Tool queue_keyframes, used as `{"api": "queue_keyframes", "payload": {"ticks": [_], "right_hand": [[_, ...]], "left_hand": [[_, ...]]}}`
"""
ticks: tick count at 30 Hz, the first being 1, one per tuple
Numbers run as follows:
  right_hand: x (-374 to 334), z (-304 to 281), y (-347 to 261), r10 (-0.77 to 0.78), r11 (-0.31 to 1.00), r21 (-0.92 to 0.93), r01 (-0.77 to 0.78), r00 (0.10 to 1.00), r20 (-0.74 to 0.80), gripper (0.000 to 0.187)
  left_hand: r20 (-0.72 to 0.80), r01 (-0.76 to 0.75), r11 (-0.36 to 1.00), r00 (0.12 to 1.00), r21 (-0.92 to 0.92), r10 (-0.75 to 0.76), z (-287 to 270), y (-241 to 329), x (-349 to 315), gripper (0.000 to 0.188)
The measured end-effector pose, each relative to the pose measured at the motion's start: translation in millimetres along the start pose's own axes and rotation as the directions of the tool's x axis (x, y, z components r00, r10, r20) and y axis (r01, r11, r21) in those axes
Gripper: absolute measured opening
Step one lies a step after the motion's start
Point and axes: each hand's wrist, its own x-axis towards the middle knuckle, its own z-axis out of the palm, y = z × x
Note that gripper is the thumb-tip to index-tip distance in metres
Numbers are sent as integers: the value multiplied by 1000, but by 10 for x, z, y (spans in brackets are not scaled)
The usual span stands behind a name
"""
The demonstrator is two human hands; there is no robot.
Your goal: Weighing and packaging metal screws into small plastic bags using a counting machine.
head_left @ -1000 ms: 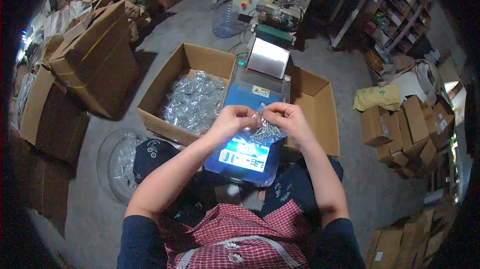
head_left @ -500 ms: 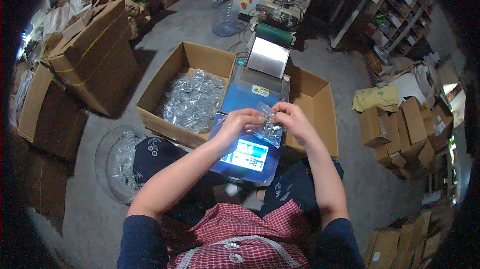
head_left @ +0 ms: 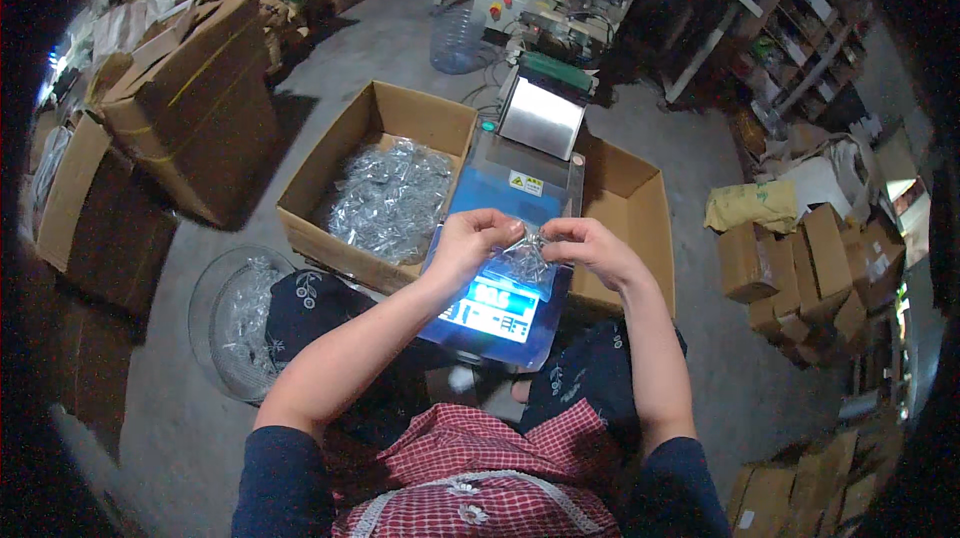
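Observation:
Between my two hands is a small clear plastic bag (head_left: 524, 268) with shiny metal-looking pieces inside; their kind is too small to tell. My left hand (head_left: 472, 243) pinches its upper left edge between thumb and fingers. The fingers of my right hand (head_left: 592, 248) are closed at its upper right edge. Both hands hold the bag above a blue-topped tabletop machine (head_left: 512, 206). The machine's lit screen (head_left: 500, 310) glows just below the bag, and a shiny metal plate (head_left: 543, 118) slopes at its far end.
An open carton (head_left: 318, 153) on the left holds a heap of clear filled bags (head_left: 390, 200). Another open carton (head_left: 632, 196) stands right of the machine. A round mesh basket (head_left: 203, 338) with clear bags sits by my left leg. Stacked cartons (head_left: 750, 263) lie farther right.
The bag's top, spread flatter before, is now drawn in and bunched between my fingers. My right hand has turned slightly, and the view has shifted a little.

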Motion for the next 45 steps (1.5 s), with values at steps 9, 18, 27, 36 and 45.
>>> {"api": "queue_keyframes", "payload": {"ticks": [9,18,27,36,45], "right_hand": [[46,69,119,-34,994,98,42,997,-75,8],[43,46,162,45,968,253,1,983,-176,7],[4,104,148,-41,998,44,41,999,-2,30],[105,57,428,-236,957,-230,178,937,-256,20],[141,206,453,-255,939,-297,175,932,-257,24]], "left_hand": [[107,203,957,977,-208,-184,29,25,-70,22],[115,244,897,969,-368,-217,66,-55,-63,29],[29,23,999,999,-42,-22,35,-135,-33,30],[83,63,998,995,-21,-61,33,-144,4,37],[-19,-112,897,991,428,132,117,-285,2,34]]}}
